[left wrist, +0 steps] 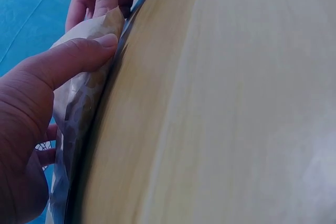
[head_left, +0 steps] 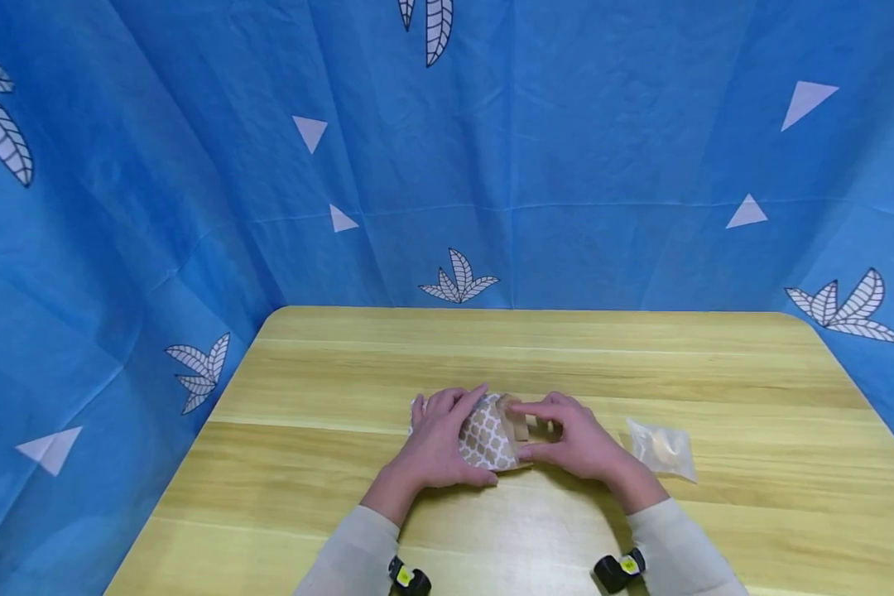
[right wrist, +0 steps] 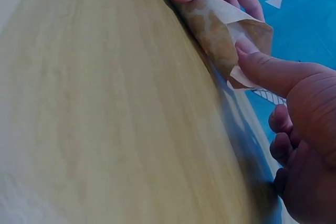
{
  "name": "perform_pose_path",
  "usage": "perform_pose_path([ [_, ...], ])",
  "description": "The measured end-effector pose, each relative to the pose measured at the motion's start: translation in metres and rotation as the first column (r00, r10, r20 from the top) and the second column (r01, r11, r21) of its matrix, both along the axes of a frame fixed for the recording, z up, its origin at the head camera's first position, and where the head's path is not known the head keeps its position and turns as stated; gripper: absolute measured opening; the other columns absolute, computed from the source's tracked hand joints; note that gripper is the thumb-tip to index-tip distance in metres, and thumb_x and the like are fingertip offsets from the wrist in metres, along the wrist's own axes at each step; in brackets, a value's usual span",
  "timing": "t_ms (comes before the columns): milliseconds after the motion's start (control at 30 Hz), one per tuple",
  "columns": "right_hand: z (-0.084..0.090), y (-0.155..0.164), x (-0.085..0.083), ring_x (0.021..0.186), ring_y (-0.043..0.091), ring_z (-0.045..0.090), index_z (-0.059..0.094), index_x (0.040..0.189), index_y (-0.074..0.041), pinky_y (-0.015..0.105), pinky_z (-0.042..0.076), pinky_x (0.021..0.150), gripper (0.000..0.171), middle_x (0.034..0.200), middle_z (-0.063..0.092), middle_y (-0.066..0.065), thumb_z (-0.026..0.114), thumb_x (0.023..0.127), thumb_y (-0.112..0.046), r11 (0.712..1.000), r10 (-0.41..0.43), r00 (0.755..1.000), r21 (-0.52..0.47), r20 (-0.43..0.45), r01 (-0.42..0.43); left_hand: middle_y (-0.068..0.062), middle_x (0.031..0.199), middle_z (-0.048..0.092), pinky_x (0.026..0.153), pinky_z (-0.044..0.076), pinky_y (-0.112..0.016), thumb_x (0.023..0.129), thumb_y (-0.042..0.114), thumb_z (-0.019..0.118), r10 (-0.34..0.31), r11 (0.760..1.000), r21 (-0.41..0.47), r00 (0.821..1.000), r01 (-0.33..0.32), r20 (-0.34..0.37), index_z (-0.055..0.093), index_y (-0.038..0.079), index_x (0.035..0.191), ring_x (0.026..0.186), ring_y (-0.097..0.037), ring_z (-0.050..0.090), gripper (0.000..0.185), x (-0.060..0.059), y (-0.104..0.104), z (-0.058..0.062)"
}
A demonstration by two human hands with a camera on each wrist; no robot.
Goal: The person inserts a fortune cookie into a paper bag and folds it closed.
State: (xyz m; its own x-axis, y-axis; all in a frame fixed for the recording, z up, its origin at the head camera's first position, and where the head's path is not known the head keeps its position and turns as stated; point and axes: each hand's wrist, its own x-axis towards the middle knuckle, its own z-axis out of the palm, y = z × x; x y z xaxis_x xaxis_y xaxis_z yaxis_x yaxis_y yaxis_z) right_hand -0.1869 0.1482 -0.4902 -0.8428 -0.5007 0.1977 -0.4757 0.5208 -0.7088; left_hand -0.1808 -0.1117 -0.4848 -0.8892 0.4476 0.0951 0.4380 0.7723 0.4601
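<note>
A small paper bag (head_left: 484, 434) with a white-and-tan lattice print lies on its side on the table, its mouth facing right. My left hand (head_left: 435, 439) grips it from above, thumb along the near side and fingers over the far side. At the gaping mouth is my right hand (head_left: 577, 439), index finger by the upper edge and thumb by the lower edge. In the right wrist view, the right thumb (right wrist: 262, 61) lies nearly straight against the bag's mouth (right wrist: 249, 32), while other fingers curl below, off the paper. The bag's inside is mostly hidden.
A small clear plastic packet (head_left: 663, 449) with something pale in it lies right of my right hand. The wood-grain table (head_left: 268, 497) ends at a blue patterned curtain (head_left: 566, 149) behind and at the left.
</note>
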Motion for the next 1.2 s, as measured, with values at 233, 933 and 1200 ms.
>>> perform_pose_path([
  [233, 0.001, -0.001, 0.001, 0.075, 0.02, 0.045, 0.062, 0.139, -0.023, 0.032, 0.041, 0.064, 0.071, 0.092, 0.054, 0.0, 0.088, 0.074, -0.034, 1.0, -0.004, 1.0, -0.002, 0.018, 0.004, -0.003, 0.145, 0.041, 0.113, 0.003, -0.062, 0.054, 0.065, 0.088, 0.004, 1.0, -0.005, 1.0, -0.004, 0.007, 0.026, 0.032, 0.159, 0.135, -0.022, 0.034, 0.126, 0.0, 0.001, -0.001],
  [933, 0.001, -0.012, -0.001, 0.072, 0.015, 0.044, 0.065, 0.136, -0.022, 0.031, 0.04, 0.06, 0.067, 0.086, 0.054, -0.002, 0.089, 0.075, -0.03, 1.0, -0.007, 0.999, 0.014, -0.031, 0.007, -0.005, 0.142, 0.042, 0.113, 0.008, -0.062, 0.054, 0.064, 0.088, -0.02, 1.0, -0.009, 1.0, 0.02, -0.023, 0.026, 0.031, 0.159, 0.133, -0.023, 0.036, 0.126, 0.0, 0.006, 0.005],
  [1200, 0.001, -0.015, -0.001, 0.073, 0.015, 0.047, 0.066, 0.135, -0.021, 0.034, 0.038, 0.066, 0.066, 0.087, 0.055, -0.004, 0.089, 0.075, -0.032, 1.0, -0.011, 0.999, 0.02, -0.04, 0.011, -0.005, 0.142, 0.042, 0.113, 0.01, -0.06, 0.057, 0.064, 0.087, -0.019, 0.999, -0.031, 1.0, 0.018, -0.01, 0.031, 0.032, 0.158, 0.132, -0.023, 0.036, 0.12, 0.001, 0.007, 0.008],
])
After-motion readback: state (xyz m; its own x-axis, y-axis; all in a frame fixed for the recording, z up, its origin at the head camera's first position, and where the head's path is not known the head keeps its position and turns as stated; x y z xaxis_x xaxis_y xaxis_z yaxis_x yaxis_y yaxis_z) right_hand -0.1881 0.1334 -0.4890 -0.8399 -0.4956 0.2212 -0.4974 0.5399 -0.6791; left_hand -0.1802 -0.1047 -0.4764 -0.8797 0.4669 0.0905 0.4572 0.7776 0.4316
